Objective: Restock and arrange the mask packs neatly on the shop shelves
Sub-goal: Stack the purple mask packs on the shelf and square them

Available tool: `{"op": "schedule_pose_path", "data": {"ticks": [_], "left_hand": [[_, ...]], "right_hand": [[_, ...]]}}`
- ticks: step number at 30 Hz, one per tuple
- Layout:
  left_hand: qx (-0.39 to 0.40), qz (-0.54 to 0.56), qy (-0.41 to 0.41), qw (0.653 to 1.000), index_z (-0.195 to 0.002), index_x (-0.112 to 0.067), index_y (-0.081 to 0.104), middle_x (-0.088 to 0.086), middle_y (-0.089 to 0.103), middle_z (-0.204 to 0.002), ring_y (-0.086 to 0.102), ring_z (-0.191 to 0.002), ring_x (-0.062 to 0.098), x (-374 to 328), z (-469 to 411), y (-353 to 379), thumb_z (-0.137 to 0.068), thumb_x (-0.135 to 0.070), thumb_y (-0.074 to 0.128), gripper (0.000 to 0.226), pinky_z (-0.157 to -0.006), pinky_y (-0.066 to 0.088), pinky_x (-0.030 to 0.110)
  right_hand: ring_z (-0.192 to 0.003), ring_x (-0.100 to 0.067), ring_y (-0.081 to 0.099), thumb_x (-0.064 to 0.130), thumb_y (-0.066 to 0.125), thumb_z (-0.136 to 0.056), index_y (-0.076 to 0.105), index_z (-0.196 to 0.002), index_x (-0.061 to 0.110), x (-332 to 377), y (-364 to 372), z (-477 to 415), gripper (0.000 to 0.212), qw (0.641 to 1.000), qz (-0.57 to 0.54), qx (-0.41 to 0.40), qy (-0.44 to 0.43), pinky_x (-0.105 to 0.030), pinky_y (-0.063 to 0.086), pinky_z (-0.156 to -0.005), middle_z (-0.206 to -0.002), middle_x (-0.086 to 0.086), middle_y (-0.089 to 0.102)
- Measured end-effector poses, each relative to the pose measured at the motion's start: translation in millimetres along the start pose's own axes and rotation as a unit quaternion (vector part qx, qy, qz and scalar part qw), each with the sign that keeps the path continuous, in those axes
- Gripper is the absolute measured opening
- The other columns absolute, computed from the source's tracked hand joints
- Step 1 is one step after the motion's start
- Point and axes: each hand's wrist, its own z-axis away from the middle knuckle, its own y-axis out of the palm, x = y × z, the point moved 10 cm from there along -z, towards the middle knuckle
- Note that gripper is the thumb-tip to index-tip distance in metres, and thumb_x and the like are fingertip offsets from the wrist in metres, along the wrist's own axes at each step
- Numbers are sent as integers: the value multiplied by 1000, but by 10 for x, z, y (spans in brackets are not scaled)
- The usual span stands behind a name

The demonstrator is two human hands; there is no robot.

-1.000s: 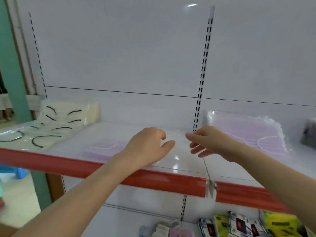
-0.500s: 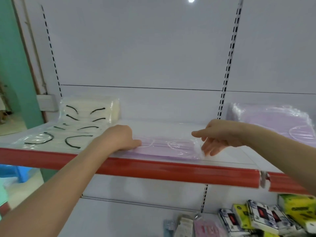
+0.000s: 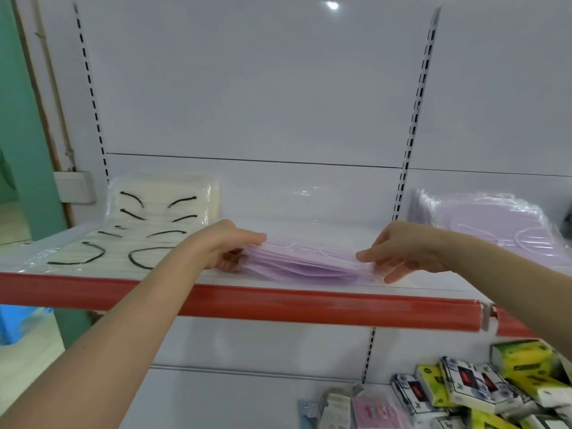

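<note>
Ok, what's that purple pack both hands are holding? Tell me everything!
The pale purple mask pack in clear plastic wrap is a flat stack of lilac masks, with white ear loops showing on top. It sits near the front of the white shelf, just behind the red edge strip. The left hand grips its left end, and the right hand grips its right end.
</note>
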Motion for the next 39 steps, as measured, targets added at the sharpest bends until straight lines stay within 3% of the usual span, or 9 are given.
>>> {"op": "schedule_pose_path", "data": {"ticks": [7, 11, 14, 19, 23, 27, 30, 35, 39], "left_hand": [[10, 87, 49, 995, -95, -8, 58, 3, 61, -79, 54, -66, 17, -108, -9, 78, -84, -14, 67, 16, -60, 42, 25], [14, 214, 109, 971, -128, -7, 51, 5, 67, -102, 62, -83, 19, -343, 4, 135, -83, -9, 68, 49, -82, 49, 36], [37, 254, 150, 955, -113, -10, 58, 7, 66, -102, 63, -83, 20, -585, 88, 318, -84, -7, 65, 31, -80, 53, 36], [28, 250, 190, 949, -77, -20, 53, -9, 63, -68, 57, -57, 4, -937, 128, 819, -83, -8, 67, 20, -53, 42, 17], [76, 230, 182, 953, -88, -17, 57, 1, 66, -91, 63, -74, 12, -1243, 96, 1498, -79, -8, 71, 19, -73, 50, 30], [102, 244, 199, 944, -85, -16, 60, 3, 66, -91, 63, -73, 11, -1698, 130, 2172, -81, -1, 67, 17, -64, 53, 23], [84, 219, 221, 947, -90, -10, 62, 3, 65, -90, 63, -81, 15, -1982, 131, 2554, -80, -2, 69, 14, -75, 53, 26], [122, 59, 198, 971, -109, -1, 60, 14, 66, -101, 61, -83, 16, -1808, 73, 3170, -72, -9, 78, 41, -68, 49, 16], [82, 13, 189, 978, -87, 1, 59, 8, 61, -74, 57, -70, 18, -1724, 50, 3197, -78, 1, 71, 15, -68, 45, 29]], "right_hand": [[-68, -23, 62, 24, 74, -78, 65, -94, -9, -107, -72, -74, 38, 999, -45, -25, -14, -30, 58, -66, -72, -13, 67], [-76, -15, 58, 31, 73, -77, 59, -86, 1, -179, -216, -96, 35, 995, -77, -46, -49, -30, 55, -73, -82, -6, 58], [-80, -12, 58, 28, 71, -79, 53, -103, 2, -269, -408, -74, 39, 981, -168, -71, -69, -25, 51, -71, -88, -2, 55], [-50, -7, 44, 6, 66, -82, 56, -79, 11, -498, -991, 67, 12, 949, -255, -120, -138, -15, 39, -46, -59, 4, 49], [-65, -15, 47, 5, 68, -78, 55, -100, 3, -961, -1615, 169, 26, 934, -272, -174, -152, -18, 51, -53, -78, -10, 46], [-75, -18, 57, 30, 86, -54, 56, -107, -3, -1341, -2255, 297, 69, 926, -271, -186, -187, -21, 52, -61, -87, -9, 57], [-75, -12, 66, 8, 72, -71, 62, -93, 8, -1586, -2638, 352, 24, 917, -289, -176, -212, -19, 55, -64, -83, -2, 68], [-80, -17, 66, 7, 72, -70, 61, -101, 11, -2175, -2696, 266, 33, 961, -205, -117, -147, -30, 54, -73, -91, -6, 71], [-75, -18, 62, 6, 72, -75, 62, -98, 5, -2401, -2765, 162, 25, 966, -184, -114, -140, -30, 51, -69, -86, -11, 66]]}}
